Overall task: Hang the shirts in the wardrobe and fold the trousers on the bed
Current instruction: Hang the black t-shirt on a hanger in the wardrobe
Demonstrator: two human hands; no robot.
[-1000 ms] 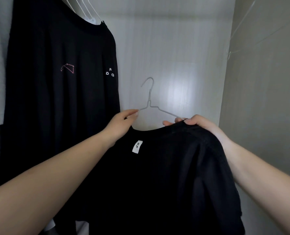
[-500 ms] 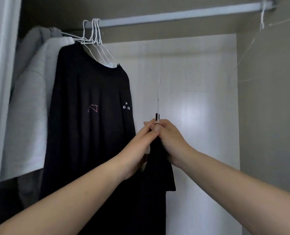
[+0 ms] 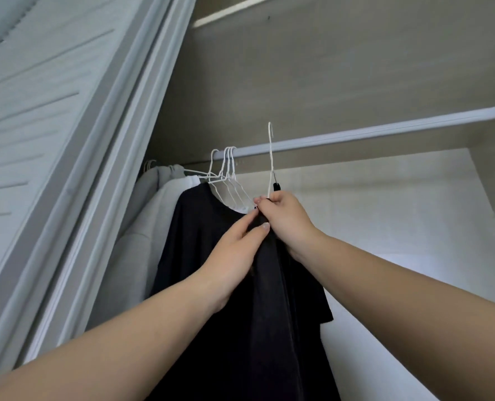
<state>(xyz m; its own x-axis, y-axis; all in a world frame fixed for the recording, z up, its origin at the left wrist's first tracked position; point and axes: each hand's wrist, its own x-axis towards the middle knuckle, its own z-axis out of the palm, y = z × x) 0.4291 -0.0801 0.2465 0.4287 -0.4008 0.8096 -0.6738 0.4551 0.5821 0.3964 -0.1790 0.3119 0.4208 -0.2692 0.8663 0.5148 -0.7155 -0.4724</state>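
Note:
A black shirt [image 3: 287,308] hangs edge-on from a white wire hanger [image 3: 270,157], raised inside the wardrobe. My right hand [image 3: 284,221] grips the shirt's collar and the hanger's neck at the top. My left hand [image 3: 234,256] pinches the black fabric just below, thumb and fingers on the collar. The hanger's hook stands level with the white wardrobe rail [image 3: 356,136], and I cannot tell whether it sits over the rail. Another black shirt [image 3: 194,241] hangs on the rail to the left.
Several white wire hangers [image 3: 226,172] crowd the rail's left part, with grey and white garments [image 3: 142,227] behind the hung black shirt. A white sliding door [image 3: 52,125] frames the left side. The rail runs bare to the right, before the white back panel [image 3: 399,212].
Both hands have lifted the shirt and hanger up to rail height. My view has tilted upward, so the rail and the wardrobe ceiling now show.

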